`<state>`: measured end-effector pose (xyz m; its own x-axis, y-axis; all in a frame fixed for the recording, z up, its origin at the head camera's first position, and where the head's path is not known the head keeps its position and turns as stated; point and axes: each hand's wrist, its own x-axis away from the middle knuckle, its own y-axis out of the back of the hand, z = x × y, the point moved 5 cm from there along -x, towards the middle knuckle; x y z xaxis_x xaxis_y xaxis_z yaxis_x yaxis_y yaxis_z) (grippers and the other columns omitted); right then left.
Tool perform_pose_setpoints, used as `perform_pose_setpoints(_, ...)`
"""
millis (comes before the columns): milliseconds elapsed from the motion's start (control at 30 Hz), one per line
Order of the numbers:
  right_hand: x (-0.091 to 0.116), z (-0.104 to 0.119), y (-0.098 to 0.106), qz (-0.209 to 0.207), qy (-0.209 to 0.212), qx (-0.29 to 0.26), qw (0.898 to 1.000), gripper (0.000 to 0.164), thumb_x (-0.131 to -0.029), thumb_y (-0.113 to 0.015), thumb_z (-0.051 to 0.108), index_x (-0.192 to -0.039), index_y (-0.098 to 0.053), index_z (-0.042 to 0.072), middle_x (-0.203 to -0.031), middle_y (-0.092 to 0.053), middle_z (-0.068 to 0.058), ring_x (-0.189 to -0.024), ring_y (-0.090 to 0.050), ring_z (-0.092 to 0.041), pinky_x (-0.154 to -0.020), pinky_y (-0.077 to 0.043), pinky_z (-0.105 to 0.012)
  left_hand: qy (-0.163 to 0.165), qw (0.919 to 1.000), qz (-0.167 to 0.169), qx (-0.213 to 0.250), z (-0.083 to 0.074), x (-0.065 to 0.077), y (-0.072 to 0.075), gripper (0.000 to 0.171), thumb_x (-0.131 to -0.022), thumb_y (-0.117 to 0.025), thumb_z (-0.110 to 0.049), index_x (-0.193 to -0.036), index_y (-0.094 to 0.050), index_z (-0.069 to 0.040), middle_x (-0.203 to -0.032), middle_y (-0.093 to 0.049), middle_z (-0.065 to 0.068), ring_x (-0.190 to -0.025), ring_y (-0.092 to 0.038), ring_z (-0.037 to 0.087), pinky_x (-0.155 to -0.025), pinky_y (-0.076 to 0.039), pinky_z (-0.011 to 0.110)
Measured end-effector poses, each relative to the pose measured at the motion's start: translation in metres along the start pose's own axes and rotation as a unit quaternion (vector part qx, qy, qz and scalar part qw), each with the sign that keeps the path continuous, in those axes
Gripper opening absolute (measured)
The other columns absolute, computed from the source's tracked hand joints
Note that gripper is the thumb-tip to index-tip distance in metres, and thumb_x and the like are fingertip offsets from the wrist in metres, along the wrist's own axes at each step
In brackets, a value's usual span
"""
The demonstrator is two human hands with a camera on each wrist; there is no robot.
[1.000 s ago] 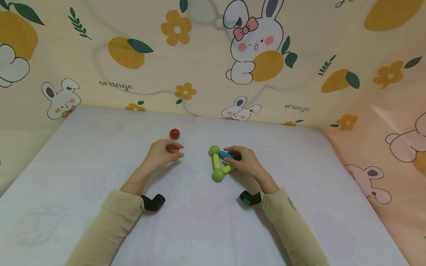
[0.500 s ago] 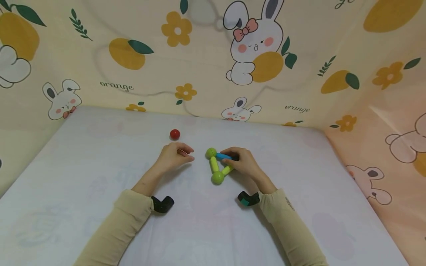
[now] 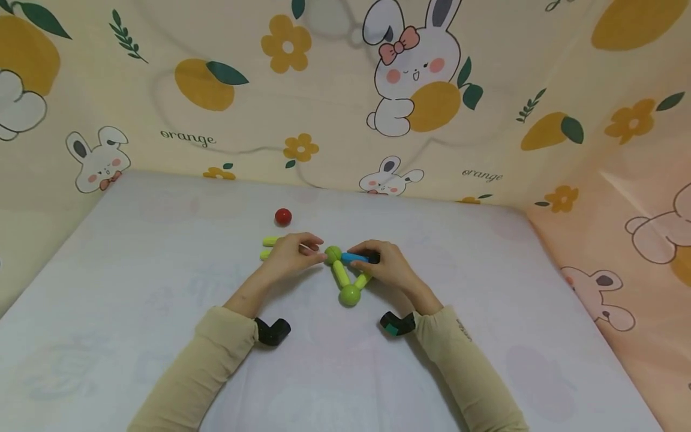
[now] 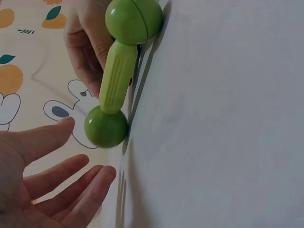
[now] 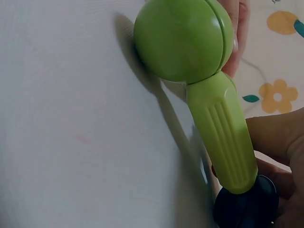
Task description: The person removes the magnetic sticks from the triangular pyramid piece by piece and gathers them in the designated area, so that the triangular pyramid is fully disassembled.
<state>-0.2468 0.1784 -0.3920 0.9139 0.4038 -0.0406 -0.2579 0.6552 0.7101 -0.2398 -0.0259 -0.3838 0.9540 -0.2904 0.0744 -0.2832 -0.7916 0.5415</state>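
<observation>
A triangle of toy building rods and balls lies on the table. It has a far green ball point(image 3: 333, 255), a near green ball point(image 3: 349, 294), a dark ball point(image 3: 374, 257), two yellow-green rods point(image 4: 115, 78) and a blue rod point(image 3: 353, 257). My right hand point(image 3: 391, 264) pinches the blue rod close to the dark ball, covering part of that corner. Beside the far green ball, my left hand point(image 3: 293, 257) has its thumb and fingers spread. The left wrist view shows a gap between them, with nothing held.
Beyond the left hand sits a red ball point(image 3: 283, 216). Two loose yellow-green rods point(image 3: 270, 241) lie partly hidden behind that hand. A patterned cloth wall point(image 3: 324, 108) rises along the table's back edge.
My left hand has moved right, up to the far green ball, uncovering the loose rods. The right hand has shifted slightly left, and the triangle has moved left and turned a little with it.
</observation>
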Motion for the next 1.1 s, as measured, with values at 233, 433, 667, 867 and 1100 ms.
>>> perform_pose_setpoints(233,0.0,0.003,-0.003,-0.002,0.019,-0.001,1.0,0.025,-0.086,-0.072,0.015,-0.11,-0.07,0.008,-0.107,-0.07,-0.006,-0.099,-0.062,-0.02,-0.087,-0.049,-0.037,-0.017,0.9996,0.017,0.017,-0.004,-0.003,-0.012,0.042,-0.09,-0.066,-0.019,-0.127,-0.058,-0.002,-0.12,-0.064,0.016,-0.107,-0.063,0.027,-0.093,-0.05,0.039)
perform_pose_setpoints(433,0.0,0.004,-0.004,-0.005,0.02,0.005,1.0,0.024,-0.086,-0.072,0.016,-0.109,-0.071,0.008,-0.106,-0.071,-0.006,-0.098,-0.063,-0.02,-0.086,-0.05,-0.036,-0.023,0.9996,0.017,0.004,-0.006,-0.004,-0.02,0.036,-0.091,-0.064,-0.016,-0.125,-0.06,-0.002,-0.118,-0.064,0.015,-0.105,-0.061,0.027,-0.093,-0.05,0.039)
perform_pose_setpoints(667,-0.003,0.005,-0.003,-0.019,0.024,0.011,0.999,0.024,-0.085,-0.073,0.016,-0.108,-0.072,0.007,-0.109,-0.071,-0.007,-0.104,-0.062,-0.023,-0.09,-0.048,-0.04,-0.016,0.9998,0.007,-0.013,-0.006,-0.002,-0.02,0.031,-0.091,-0.065,-0.015,-0.12,-0.062,-0.003,-0.112,-0.065,0.013,-0.102,-0.06,0.025,-0.091,-0.049,0.039)
perform_pose_setpoints(867,-0.006,0.002,-0.001,-0.028,0.02,0.023,0.999,0.024,-0.085,-0.073,0.016,-0.107,-0.072,0.008,-0.108,-0.071,-0.007,-0.102,-0.062,-0.023,-0.089,-0.049,-0.04,-0.004,0.9997,0.007,-0.023,-0.007,0.003,-0.018,0.03,-0.089,-0.068,-0.017,-0.115,-0.063,-0.003,-0.107,-0.066,0.012,-0.099,-0.06,0.024,-0.089,-0.048,0.037)
perform_pose_setpoints(1100,-0.008,0.002,-0.003,-0.014,0.013,0.026,0.999,0.024,-0.086,-0.072,0.017,-0.109,-0.071,0.009,-0.109,-0.07,-0.005,-0.101,-0.062,-0.021,-0.089,-0.049,-0.039,0.003,0.9998,0.013,-0.017,-0.005,0.005,-0.016,0.03,-0.089,-0.067,-0.017,-0.116,-0.063,-0.004,-0.111,-0.066,0.012,-0.102,-0.06,0.025,-0.091,-0.049,0.037)
